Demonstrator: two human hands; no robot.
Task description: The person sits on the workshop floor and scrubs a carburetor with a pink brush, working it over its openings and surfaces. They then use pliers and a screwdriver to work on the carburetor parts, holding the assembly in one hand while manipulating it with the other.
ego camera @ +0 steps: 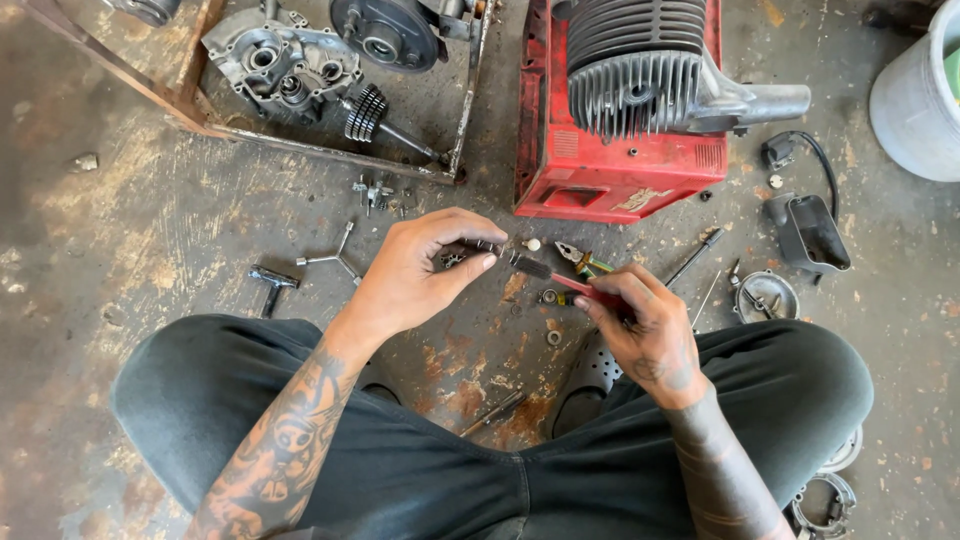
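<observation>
Two hands over the stained concrete floor (150,230), above crossed legs in dark trousers: left hand (415,275) has its grip pinched on a small dark metal part (470,250), right hand (650,325) has its grip closed round a red-handled screwdriver (560,280) whose tip meets that part. Near them on the floor lie green-handled pliers (578,258), a steel three-way socket wrench (335,258) and a round metal cover (766,297). Finned grey engine cylinder (640,70) sits on a red metal box (610,175) just beyond.
</observation>
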